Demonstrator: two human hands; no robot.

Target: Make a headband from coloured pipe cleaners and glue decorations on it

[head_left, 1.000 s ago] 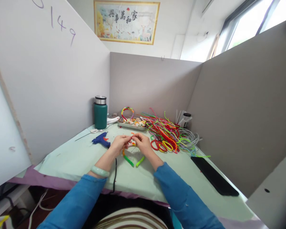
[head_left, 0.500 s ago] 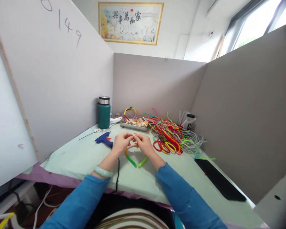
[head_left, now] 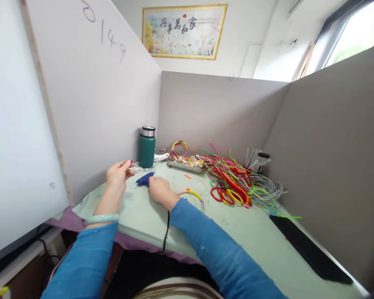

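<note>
My left hand (head_left: pixel 116 176) is raised at the left of the table, thumb and finger pinching a small red piece (head_left: pixel 131 162) whose kind is too small to make out. My right hand (head_left: pixel 161 191) is closed around the handle of a blue glue gun (head_left: pixel 145 179), which lies on its side on the cloth with its nozzle pointing away. A black cord (head_left: pixel 167 230) runs from it towards the table's front edge. Beside my right wrist lies a colourful headband (head_left: pixel 195 193), partly hidden by my arm. Beyond it is a small orange piece (head_left: pixel 187 177).
A green bottle (head_left: pixel 147 149) stands at the back left. Behind the glue gun, a metal tray (head_left: pixel 187 167) holds small decorations and a second headband (head_left: pixel 180 143). Pipe cleaners (head_left: pixel 230 178) are heaped on the right, near a black flat strip (head_left: pixel 308 249). Grey partitions (head_left: pixel 218 108) enclose the table.
My hands have parted from over the headband. The left went left with the small red piece; the right moved left and took hold of the glue gun. The view has shifted slightly left.
</note>
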